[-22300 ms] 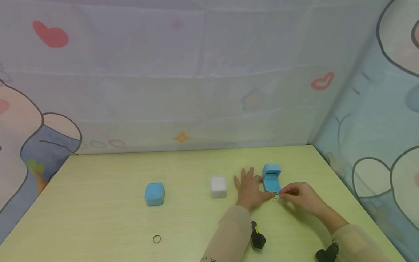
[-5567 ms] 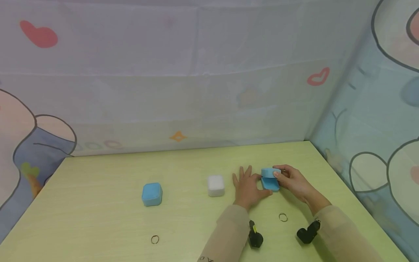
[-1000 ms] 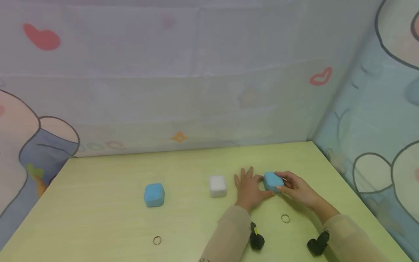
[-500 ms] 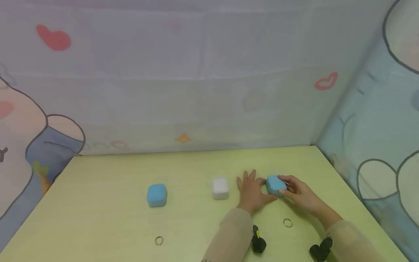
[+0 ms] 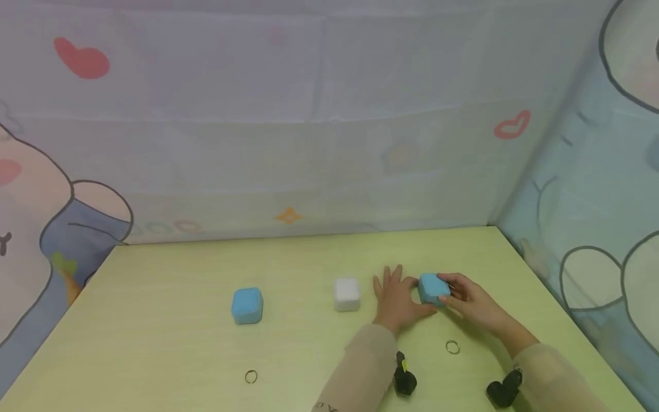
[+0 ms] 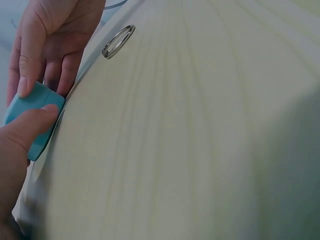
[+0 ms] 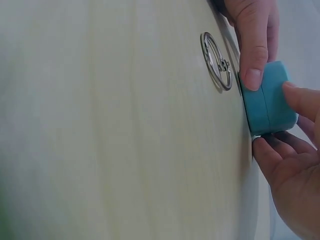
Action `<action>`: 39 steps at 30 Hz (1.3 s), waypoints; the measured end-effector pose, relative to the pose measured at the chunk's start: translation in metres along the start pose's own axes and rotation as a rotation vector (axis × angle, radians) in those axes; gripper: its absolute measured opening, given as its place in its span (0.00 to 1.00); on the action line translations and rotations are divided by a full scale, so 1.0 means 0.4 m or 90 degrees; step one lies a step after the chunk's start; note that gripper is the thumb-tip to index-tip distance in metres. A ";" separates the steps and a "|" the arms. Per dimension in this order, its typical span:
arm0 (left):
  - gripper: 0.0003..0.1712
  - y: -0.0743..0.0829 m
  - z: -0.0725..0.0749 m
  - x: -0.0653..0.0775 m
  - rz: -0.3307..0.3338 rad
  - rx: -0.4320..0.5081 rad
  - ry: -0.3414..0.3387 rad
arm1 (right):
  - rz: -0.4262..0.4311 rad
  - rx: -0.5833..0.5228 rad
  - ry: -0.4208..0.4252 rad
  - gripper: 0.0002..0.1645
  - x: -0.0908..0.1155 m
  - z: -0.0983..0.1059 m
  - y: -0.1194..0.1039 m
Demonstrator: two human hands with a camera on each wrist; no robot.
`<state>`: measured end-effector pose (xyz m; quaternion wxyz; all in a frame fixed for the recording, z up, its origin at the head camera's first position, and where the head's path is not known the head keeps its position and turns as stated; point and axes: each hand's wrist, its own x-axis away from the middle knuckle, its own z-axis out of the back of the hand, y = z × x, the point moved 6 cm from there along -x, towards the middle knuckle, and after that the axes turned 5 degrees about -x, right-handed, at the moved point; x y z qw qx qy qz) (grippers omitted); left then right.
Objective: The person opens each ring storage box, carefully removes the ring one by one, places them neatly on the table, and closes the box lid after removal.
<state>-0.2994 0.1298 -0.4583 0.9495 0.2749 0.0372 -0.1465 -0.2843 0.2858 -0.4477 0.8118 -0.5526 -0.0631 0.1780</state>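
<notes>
A small light-blue ring box point(image 5: 432, 288) sits closed on the table in the head view, between both hands. My left hand point(image 5: 399, 302) holds its left side between thumb and index finger, the other fingers spread on the tabletop. From the right, my right hand point(image 5: 473, 302) grips the box with thumb and fingers. The left wrist view shows both thumbs on the blue box point(image 6: 36, 106); in the right wrist view the lid seam of the box point(image 7: 270, 100) looks closed. A thin metal ring point(image 5: 452, 347) lies on the table in front of the hands.
A white box point(image 5: 347, 294) stands left of my left hand, and a second blue box point(image 5: 247, 305) stands farther left. Another ring point(image 5: 250, 376) lies near the front left. Black wrist cameras point(image 5: 405, 377) sit at both wrists. A printed cloth point(image 5: 309, 143) hangs behind the table.
First, the box stood open while my right fingers pinched a ring at its front. Later that ring lay on the table and my right hand lowered the lid, now closed. The last second shows little movement.
</notes>
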 end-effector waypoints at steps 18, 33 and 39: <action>0.56 0.027 0.043 -0.008 -0.051 0.061 -0.029 | -0.039 0.157 0.127 0.34 -0.004 0.040 -0.039; 0.61 -0.008 0.225 0.050 -0.056 -0.307 0.016 | 0.051 0.455 0.139 0.41 -0.025 0.016 -0.143; 0.61 -0.083 0.293 0.074 -0.048 -0.305 0.033 | 0.058 0.568 0.139 0.45 -0.029 0.013 -0.166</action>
